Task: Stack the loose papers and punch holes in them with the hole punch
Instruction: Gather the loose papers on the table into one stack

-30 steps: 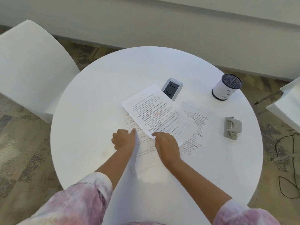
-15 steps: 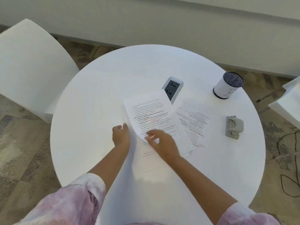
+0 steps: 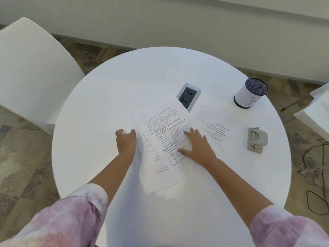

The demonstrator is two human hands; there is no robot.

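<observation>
my right hand (image 3: 197, 148) lay flat, fingers spread, on the top sheet (image 3: 160, 125) mid-surface (image 3: 106, 104). my left hand (image 3: 125, 142) sat at the papers' left edge, fingers curled; i couldn't tell whether it gripped anything. the punch (image 3: 257, 140) sat apart, right.

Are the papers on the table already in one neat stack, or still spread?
Still spread. The top sheet lies askew over a lower sheet, and another sheet sticks out to the right, with edges unaligned.
</observation>
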